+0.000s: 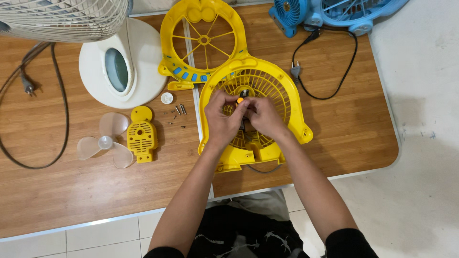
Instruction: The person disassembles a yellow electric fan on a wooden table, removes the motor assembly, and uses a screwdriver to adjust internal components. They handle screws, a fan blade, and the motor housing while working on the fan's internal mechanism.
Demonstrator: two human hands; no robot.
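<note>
- Two hands: left hand (221,119), right hand (264,116).
- Two yellow fan housings: the near housing (291,102), the far housing (203,40).
- One yellow motor cover (141,135).
- One clear fan blade (106,142).
- One white fan base (119,64).
- One blue fan (334,12).
- One white round cap (166,98).
- A few loose screws (178,112).

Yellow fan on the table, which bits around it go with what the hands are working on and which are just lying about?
In hand:
left hand and right hand on the yellow fan housing, at a small orange part
yellow front grille
yellow motor cover
clear blade
loose screws

Lying about:
white fan
blue fan
black cord
</note>
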